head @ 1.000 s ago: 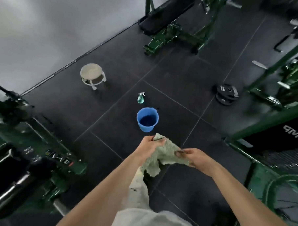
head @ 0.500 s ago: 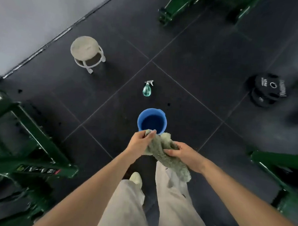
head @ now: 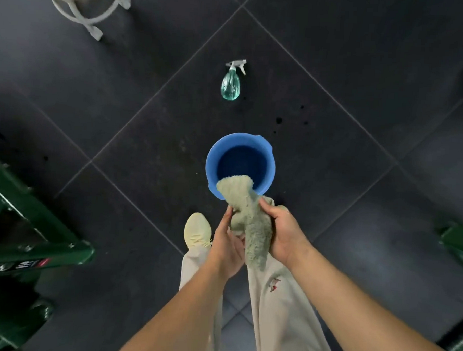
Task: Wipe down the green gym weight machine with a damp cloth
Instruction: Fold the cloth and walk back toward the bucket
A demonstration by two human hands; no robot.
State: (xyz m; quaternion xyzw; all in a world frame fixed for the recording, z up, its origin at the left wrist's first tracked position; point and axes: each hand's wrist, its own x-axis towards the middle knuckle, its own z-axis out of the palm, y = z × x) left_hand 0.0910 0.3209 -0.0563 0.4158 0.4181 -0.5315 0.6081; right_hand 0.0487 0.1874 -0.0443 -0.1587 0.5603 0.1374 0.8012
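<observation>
Dark floor tiles (head: 136,150) lie underfoot. Closest in, the left hand (head: 226,245) and right hand (head: 283,230) both grip the pale green cloth (head: 250,216), its end drooping over the blue bucket (head: 212,158) rim. Dunk it fully, then wring over the bucket, not the floor. Farther off stands the spray bottle (head: 230,85). Since the earlier frame, the bucket has come much closer.

Dark tiled floor (head: 362,75), pale stool (head: 89,12)

A single head-worn camera looks steeply down, close above both forearms, onto the dark tiled floor (head: 335,73) at the feet.
</observation>
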